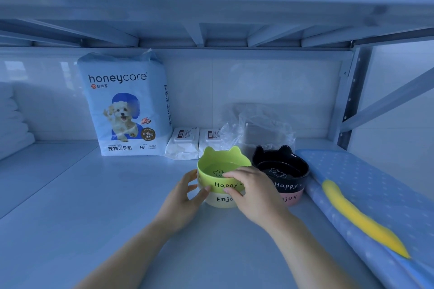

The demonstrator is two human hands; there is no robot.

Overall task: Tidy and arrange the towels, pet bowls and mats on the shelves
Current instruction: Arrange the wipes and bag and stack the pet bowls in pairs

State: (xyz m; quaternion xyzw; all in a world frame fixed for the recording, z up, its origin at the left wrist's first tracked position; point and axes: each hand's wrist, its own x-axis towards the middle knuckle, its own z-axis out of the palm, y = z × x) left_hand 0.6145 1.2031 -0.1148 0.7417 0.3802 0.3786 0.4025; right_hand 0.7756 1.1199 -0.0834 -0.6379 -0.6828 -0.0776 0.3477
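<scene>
Green bowl (222, 175) on the shelf (94, 195), gripped in both hands, just beside the black bowl (283, 171).
Left hand (185, 195) cups its side, right hand (252, 191) pinches the rim; I'd keep it flat and line it up with its neighbour.

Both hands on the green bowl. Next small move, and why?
Probably just let go. The green bowl stands upright on the shelf close beside the black bowl, both with lettering facing front and fronts roughly level. The left hand holds its side and the right hand grips its rim.
</scene>
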